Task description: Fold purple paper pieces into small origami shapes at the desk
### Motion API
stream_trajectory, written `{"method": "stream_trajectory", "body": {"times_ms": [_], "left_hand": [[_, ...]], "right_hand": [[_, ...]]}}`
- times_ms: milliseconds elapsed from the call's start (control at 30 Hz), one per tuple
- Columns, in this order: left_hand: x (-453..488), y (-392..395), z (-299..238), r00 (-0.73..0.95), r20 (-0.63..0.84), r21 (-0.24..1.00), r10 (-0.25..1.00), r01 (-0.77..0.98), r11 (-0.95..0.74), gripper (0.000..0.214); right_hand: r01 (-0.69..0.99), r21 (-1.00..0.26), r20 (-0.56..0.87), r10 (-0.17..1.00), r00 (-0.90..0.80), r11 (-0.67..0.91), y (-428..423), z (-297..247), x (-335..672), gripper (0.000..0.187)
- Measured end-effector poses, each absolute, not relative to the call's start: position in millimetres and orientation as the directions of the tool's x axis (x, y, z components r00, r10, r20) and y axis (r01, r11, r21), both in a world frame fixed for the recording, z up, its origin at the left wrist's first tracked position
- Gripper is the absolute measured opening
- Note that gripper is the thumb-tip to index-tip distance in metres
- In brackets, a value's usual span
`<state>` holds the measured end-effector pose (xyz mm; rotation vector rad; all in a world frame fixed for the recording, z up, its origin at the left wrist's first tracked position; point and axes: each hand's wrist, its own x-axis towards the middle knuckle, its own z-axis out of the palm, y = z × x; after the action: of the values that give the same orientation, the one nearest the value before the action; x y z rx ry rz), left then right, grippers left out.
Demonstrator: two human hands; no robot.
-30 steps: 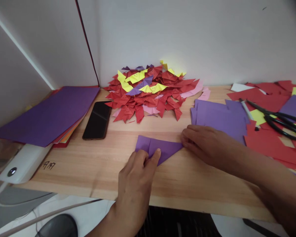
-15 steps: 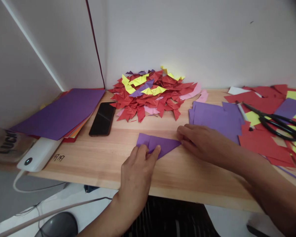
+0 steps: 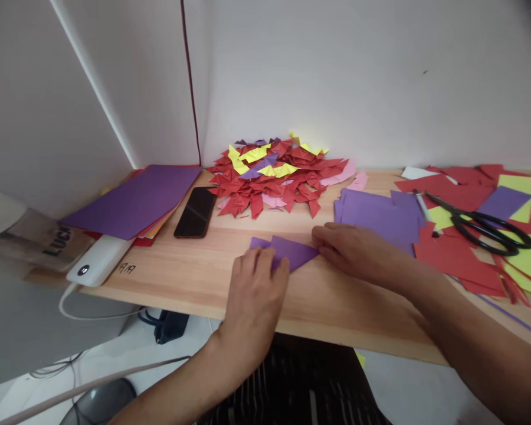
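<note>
A folded piece of purple paper [image 3: 297, 250] lies on the wooden table between my two hands. My left hand [image 3: 257, 289] grips its left part, fingers bent and pressing on it, so some of that side is hidden. At the paper's pointed right end is my right hand [image 3: 347, 245], its fingers closed on the corner. Just behind my right hand sits a stack of purple paper squares [image 3: 376, 213]. Farther back, a heap of folded red, yellow, purple and pink paper shapes [image 3: 269, 177] rests near the wall.
Black-handled scissors [image 3: 482, 227] lie on red and yellow paper scraps [image 3: 458, 260] at the right. On the left are a phone [image 3: 195, 212], purple sheets [image 3: 137, 198] atop other colours, and a white power bank [image 3: 100, 260] with a cable. The table's front edge runs below my hands.
The view has shifted slightly. My left hand has moved a little over the paper's left part, and a raised fold edge now shows there. My right hand stays at the right corner.
</note>
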<state>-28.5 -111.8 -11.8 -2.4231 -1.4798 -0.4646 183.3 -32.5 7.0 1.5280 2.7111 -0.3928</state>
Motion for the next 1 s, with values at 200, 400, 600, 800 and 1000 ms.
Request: {"method": "stream_trajectory", "body": {"times_ms": [200,400,600,800,1000], "left_hand": [[8.5,-119.1,-9.9,0.616,0.298,-0.223,0.729,0.787,-0.575,0.047],[28.8,-115.8,-14.7,0.617,0.209,-0.247,0.759,0.784,-0.569,0.057],[30.8,-114.9,-26.2,0.572,0.190,-0.171,0.798,0.819,-0.547,0.067],[26.3,-115.5,-28.2,0.552,0.180,-0.094,0.814,0.834,-0.544,0.067],[8.8,-118.6,-28.8,0.560,0.162,-0.044,0.812,0.826,-0.561,0.071]], "right_hand": [[0.832,-0.206,-0.099,0.835,-0.541,0.515,-29.1,-0.1,186.3,0.015],[0.836,-0.164,-0.080,0.837,-0.541,0.524,-29.1,0.5,186.1,0.015],[0.822,-0.186,-0.077,0.826,-0.558,0.538,-28.0,-3.0,189.0,0.013],[0.840,-0.163,-0.091,0.840,-0.534,0.517,-29.4,-0.7,186.8,0.015],[0.829,-0.145,-0.087,0.827,-0.555,0.541,-29.8,-0.5,186.9,0.020]]}}
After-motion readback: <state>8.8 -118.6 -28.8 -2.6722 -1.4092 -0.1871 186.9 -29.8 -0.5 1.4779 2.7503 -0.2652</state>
